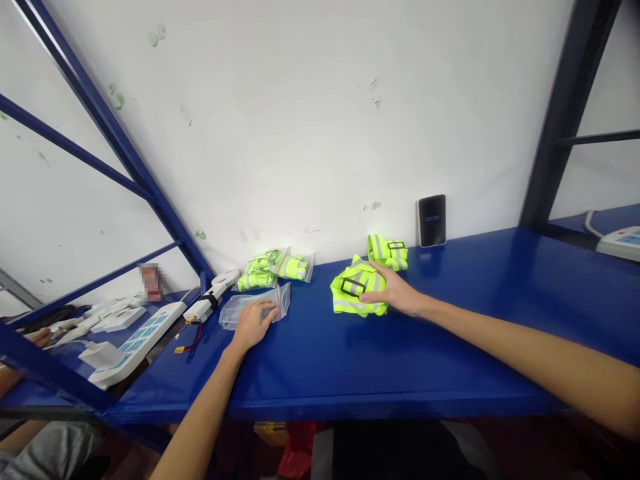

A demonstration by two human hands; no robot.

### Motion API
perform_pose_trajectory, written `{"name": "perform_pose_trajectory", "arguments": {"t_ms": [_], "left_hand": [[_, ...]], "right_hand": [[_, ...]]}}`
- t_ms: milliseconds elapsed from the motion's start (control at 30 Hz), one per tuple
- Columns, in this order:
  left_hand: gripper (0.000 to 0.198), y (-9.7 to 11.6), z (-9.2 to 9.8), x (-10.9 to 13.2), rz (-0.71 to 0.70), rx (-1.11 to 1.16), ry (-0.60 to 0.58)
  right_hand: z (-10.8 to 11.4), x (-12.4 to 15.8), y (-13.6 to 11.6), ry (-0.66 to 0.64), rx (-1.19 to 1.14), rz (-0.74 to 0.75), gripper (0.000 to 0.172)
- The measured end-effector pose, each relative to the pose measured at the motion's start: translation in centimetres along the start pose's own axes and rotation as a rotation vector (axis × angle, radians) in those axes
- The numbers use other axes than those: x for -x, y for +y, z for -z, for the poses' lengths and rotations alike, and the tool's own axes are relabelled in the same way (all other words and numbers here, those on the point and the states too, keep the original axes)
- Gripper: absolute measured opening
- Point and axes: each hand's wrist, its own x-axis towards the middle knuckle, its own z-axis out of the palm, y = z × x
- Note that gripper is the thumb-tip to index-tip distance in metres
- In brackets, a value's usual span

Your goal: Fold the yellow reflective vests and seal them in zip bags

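My right hand is closed round a folded bright yellow reflective vest with grey stripes and a black-framed patch, at the middle of the blue table. My left hand lies on a flat, clear zip bag, its fingers curled and pinching near the bag's right part. Behind the right hand a second folded yellow reflective vest sits near the wall. More yellow vests in clear bags lie behind the left hand, against the wall.
A black-screened device leans on the wall at the back right. Left of the bags are a white handheld fan and a red-black cable. A white power strip lies past the blue frame post; another person's hand shows at far left.
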Motion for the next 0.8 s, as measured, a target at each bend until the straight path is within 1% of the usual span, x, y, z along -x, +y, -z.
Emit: {"name": "perform_pose_trajectory", "arguments": {"t_ms": [100, 233, 333, 400, 467, 567, 667, 800], "left_hand": [[0.039, 0.3, 0.0, -0.1, 0.07, 0.039, 0.01], [0.031, 1.1, 0.2, -0.2, 0.147, 0.052, 0.024], [0.027, 1.6, 0.2, -0.2, 0.206, 0.028, 0.024], [0.028, 1.7, 0.1, -0.1, 0.241, 0.019, 0.022], [0.034, 1.6, 0.0, 0.0, 0.24, 0.014, 0.04], [0.043, 1.4, -0.1, 0.2, 0.173, 0.031, 0.075], [0.038, 1.6, -0.1, 0.3, 0.159, 0.051, 0.098], [0.028, 1.9, 0.2, 0.2, 0.169, 0.025, 0.171]], "right_hand": [[-0.1, 0.1, -0.1, 0.011, -0.091, -0.033, 0.095], [-0.2, 0.2, -0.3, 0.018, -0.13, -0.053, 0.096], [-0.2, 0.3, -0.6, -0.032, -0.169, -0.038, 0.093], [-0.2, 0.4, -0.7, -0.049, -0.178, -0.029, 0.092], [-0.2, 0.4, -0.8, -0.033, -0.16, -0.023, 0.094], [-0.3, 0.6, -1.0, -0.043, -0.145, -0.034, 0.094], [-0.4, 0.7, -1.3, -0.074, -0.185, -0.037, 0.093], [-0.6, 0.7, -1.4, -0.043, -0.294, -0.061, 0.09]]}}
